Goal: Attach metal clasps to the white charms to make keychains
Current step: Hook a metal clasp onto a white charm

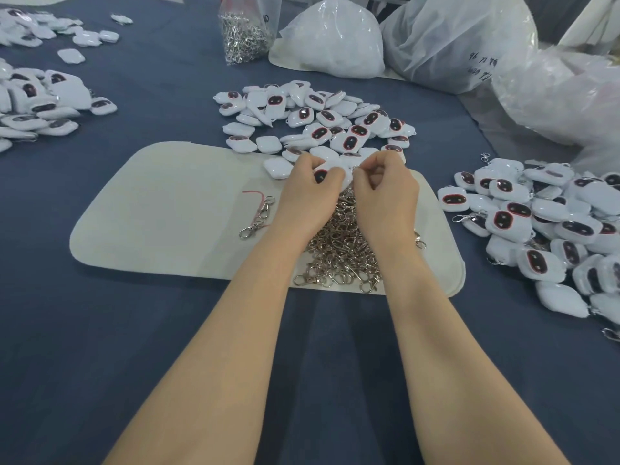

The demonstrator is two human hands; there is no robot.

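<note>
My left hand [307, 191] grips a white charm [330, 172] with a dark red-rimmed oval on its face. My right hand [385, 186] pinches a small metal clasp [355, 168] right against the charm's edge; most of the clasp is hidden by my fingers. Both hands hover over the far side of a cream felt mat [161, 213]. Under my wrists lies a heap of metal clasps [339, 246]. A pile of loose white charms [318, 119] sits just beyond the mat.
A pile of charms with clasps attached [550, 226] lies to the right. More charms [37, 105] lie at the left. A clear bag of clasps [246, 31] and large plastic bags [453, 41] stand at the back. A few linked clasps [256, 218] and a red cord rest on the mat.
</note>
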